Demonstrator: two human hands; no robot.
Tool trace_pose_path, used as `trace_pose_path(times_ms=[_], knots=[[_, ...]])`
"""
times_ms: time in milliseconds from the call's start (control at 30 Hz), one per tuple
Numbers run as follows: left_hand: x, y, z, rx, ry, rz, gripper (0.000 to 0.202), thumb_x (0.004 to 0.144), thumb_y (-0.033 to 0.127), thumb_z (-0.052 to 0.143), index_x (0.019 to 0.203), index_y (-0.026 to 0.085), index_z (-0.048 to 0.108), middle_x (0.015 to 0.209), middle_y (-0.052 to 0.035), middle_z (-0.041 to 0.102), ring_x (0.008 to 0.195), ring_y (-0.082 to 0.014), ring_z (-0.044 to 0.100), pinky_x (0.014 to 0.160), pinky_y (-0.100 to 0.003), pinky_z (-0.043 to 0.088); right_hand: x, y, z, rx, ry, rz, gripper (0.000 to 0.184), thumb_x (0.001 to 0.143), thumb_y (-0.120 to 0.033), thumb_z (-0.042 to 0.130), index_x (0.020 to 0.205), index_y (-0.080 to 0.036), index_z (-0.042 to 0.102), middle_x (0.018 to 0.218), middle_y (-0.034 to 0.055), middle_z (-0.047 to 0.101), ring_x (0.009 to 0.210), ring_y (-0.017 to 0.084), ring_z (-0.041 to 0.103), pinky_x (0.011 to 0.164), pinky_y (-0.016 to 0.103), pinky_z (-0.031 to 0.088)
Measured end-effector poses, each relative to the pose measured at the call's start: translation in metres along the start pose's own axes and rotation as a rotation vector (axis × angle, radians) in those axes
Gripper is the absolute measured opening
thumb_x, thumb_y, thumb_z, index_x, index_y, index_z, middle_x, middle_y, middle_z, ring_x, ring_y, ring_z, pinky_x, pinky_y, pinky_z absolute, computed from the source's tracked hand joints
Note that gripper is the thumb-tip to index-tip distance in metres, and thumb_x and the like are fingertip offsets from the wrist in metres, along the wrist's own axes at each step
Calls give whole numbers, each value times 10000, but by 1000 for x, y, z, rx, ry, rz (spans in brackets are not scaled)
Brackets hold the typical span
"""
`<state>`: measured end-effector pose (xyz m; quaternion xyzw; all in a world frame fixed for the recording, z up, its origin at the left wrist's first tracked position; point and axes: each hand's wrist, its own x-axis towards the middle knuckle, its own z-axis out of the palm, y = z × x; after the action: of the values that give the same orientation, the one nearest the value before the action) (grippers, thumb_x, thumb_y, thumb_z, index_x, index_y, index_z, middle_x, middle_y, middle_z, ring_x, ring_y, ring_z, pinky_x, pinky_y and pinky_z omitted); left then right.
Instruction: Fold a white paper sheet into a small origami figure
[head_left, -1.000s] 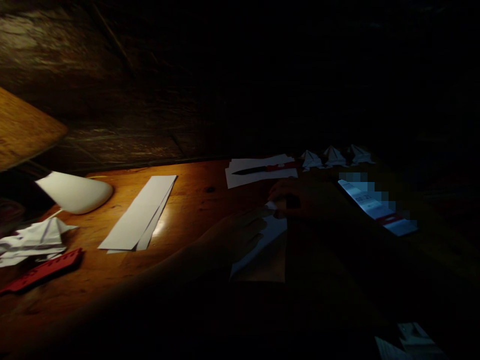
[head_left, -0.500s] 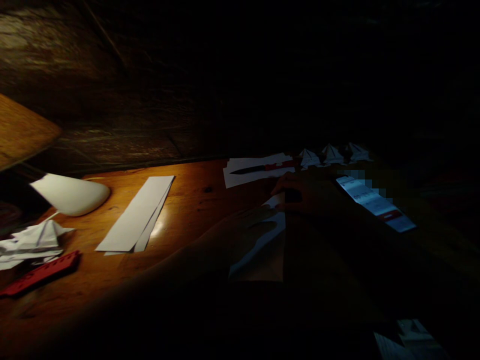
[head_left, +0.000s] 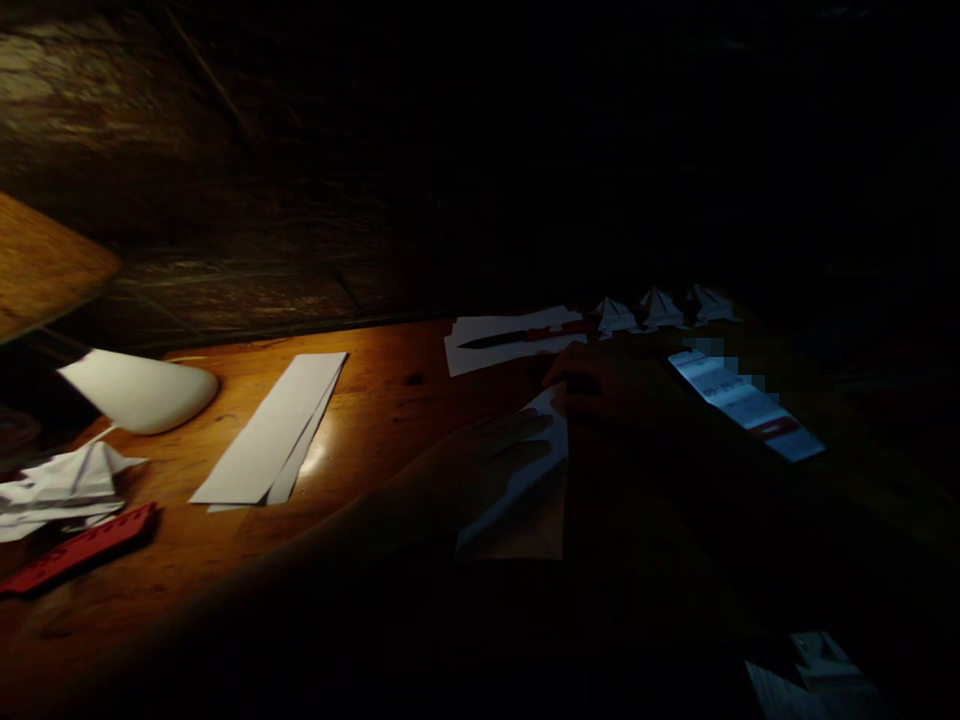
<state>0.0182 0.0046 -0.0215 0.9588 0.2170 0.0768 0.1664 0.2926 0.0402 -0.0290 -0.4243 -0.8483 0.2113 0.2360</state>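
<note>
A sheet of white paper (head_left: 534,470) lies on the wooden table (head_left: 375,400) in deep shadow. My left hand (head_left: 480,462) rests flat on it, fingers stretched out. My right hand (head_left: 611,388) sits at the sheet's far corner with fingers curled down onto the paper; the dark hides whether it pinches an edge.
A lit phone (head_left: 746,405) lies right of my right hand. Behind are white sheets (head_left: 510,335) with a red-handled knife (head_left: 525,335) and three folded paper shapes (head_left: 660,308). Left: long paper strips (head_left: 274,428), a white lamp (head_left: 139,390), crumpled folded paper (head_left: 60,480), a red ruler (head_left: 79,548).
My right hand has shifted slightly up the far corner of the sheet. My left hand has stayed on the paper. The view has drifted a little.
</note>
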Motion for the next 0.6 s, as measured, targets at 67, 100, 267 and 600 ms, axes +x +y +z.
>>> trace_pose_path(times_ms=[67,100,267,600], knots=[[0,0,0,3,-1,-2,364,1026,370,641,1330,173,613,1349,-119,622,1157,-250,654,979,-468,582,-1,1,0,-14,41,30,276,903,-275,696,1175,-228,713,1221,88,718,1105,278,671,984,458,504],[0,0,0,4,-1,-3,364,1026,371,641,1330,173,614,1350,-119,621,1158,-251,653,979,-469,581,-1,2,1,-17,76,53,288,905,-263,684,1190,-229,706,1228,88,725,1100,277,676,982,455,508],[1,1,-1,3,2,-5,364,1026,371,640,1332,175,614,1357,-120,618,1164,-252,651,986,-471,578,2,13,4,-17,325,101,259,907,-180,592,1138,-197,708,1161,109,734,1080,287,683,952,450,527],[3,1,-1,-7,19,-19,379,1020,372,649,1334,164,609,1343,-119,623,1155,-254,655,973,-472,583,-3,-20,-9,-106,83,-197,393,915,-92,542,1142,-274,806,1199,41,788,1126,272,701,1015,481,516]])
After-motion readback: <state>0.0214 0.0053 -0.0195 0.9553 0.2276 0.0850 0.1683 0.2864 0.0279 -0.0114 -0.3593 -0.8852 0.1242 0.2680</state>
